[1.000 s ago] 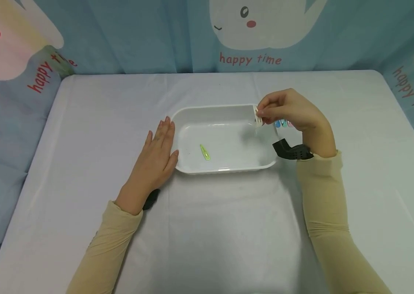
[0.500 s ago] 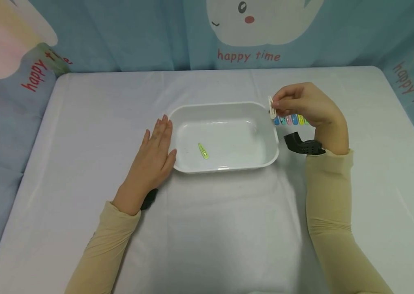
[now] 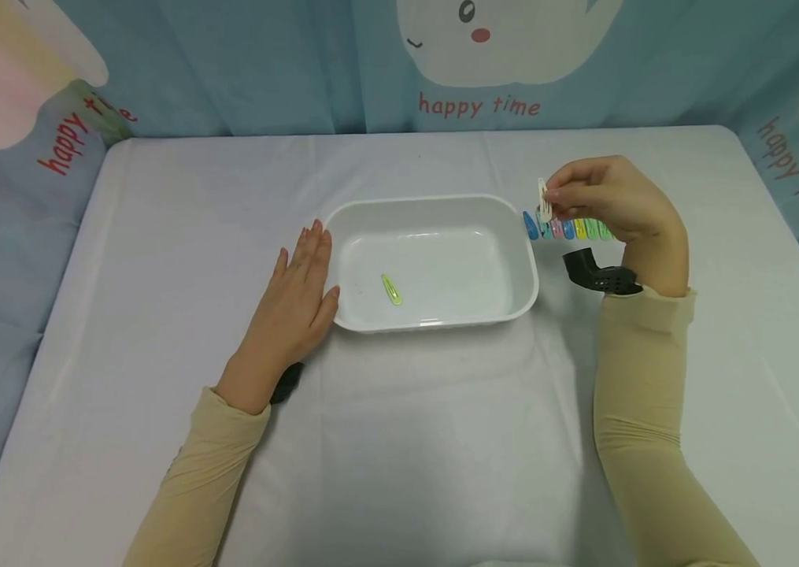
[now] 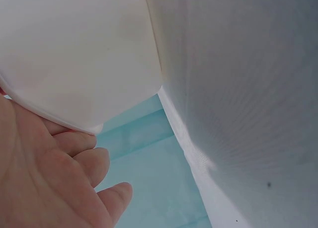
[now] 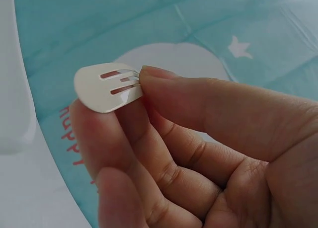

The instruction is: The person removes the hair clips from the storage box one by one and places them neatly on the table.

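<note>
In the head view my right hand (image 3: 608, 197) is raised over the right side of the table and pinches a cream-white snap hair clip (image 3: 544, 200) between thumb and fingers. The right wrist view shows the hair clip (image 5: 104, 89) close up, its slots facing the camera. Below that hand lies a row of several coloured hair clips (image 3: 568, 229), partly hidden by it. My left hand (image 3: 286, 303) touches the left rim of a white tray (image 3: 434, 324) with fairly straight fingers; the left wrist view has its fingers (image 4: 92, 163) against the tray wall. One green hair clip (image 3: 391, 290) lies inside the tray.
A white cloth covers the table (image 3: 406, 441). A blue curtain (image 3: 286, 71) printed with pale cartoon figures hangs along the back and sides. The clip row lies just right of the tray's right rim.
My right hand has moved right, carrying the white hair clip from above the tray's right end to above the clip row, exposing more of the row. The left hand stays at the tray.
</note>
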A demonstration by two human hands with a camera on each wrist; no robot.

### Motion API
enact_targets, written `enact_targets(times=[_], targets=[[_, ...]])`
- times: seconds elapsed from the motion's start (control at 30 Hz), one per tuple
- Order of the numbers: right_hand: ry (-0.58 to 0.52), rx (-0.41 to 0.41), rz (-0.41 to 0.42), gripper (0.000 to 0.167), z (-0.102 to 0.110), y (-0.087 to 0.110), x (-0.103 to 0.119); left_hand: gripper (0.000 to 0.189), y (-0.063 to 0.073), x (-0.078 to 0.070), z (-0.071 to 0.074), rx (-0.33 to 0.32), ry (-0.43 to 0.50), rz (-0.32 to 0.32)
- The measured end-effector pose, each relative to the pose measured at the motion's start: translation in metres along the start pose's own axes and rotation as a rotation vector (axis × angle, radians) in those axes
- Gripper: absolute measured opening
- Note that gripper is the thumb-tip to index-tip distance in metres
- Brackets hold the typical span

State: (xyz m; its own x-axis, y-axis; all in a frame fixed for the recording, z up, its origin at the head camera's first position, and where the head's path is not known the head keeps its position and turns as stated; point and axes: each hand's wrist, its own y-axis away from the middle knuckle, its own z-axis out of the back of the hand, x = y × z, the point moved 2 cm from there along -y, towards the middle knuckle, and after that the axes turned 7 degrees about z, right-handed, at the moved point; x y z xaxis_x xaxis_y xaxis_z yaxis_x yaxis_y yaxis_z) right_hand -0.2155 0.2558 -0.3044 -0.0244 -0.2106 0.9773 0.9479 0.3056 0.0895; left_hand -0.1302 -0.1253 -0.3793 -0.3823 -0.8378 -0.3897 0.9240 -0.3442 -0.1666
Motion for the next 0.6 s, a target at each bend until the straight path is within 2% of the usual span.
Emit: enact_targets(times=[0.3, 0.6], targets=[[-0.058, -0.013, 0.023, 0.009, 0.008, 0.003, -0.004, 0.061, -0.001, 0.000, -0.001, 0.005, 0.001, -0.001], [-0.074, -0.043, -0.003, 0.010, 0.016, 0.005, -0.007, 0.062, -0.001, 0.000, -0.001, 0.012, -0.005, 0.009]])
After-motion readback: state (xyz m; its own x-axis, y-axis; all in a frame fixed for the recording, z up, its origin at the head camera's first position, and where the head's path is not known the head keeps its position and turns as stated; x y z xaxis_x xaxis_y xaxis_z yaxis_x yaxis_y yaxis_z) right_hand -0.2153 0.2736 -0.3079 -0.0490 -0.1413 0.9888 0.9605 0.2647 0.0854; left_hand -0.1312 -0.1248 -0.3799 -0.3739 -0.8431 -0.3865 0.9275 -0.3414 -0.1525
